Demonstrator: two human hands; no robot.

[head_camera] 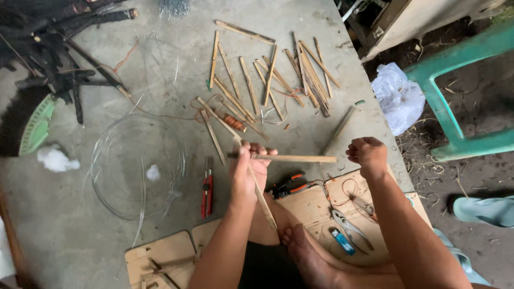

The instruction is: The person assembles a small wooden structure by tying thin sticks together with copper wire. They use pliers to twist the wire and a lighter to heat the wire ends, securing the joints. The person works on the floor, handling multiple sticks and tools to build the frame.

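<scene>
Head view: left hand (247, 172) closed around two crossed bamboo sticks (292, 158) at their crossing, held above the concrete floor (75, 214); right hand (368, 153) fisted just past the horizontal stick's end, contents unclear. Sticks appear light, stiff and splintery; best gripped near the crossing.

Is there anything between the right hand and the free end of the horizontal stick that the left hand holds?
Nothing visible. The left hand holds two crossed sticks; the horizontal stick ends just short of the right hand, which is closed in a fist. Between them only bare concrete floor shows. The pliers lie lower, out of the way.
</scene>
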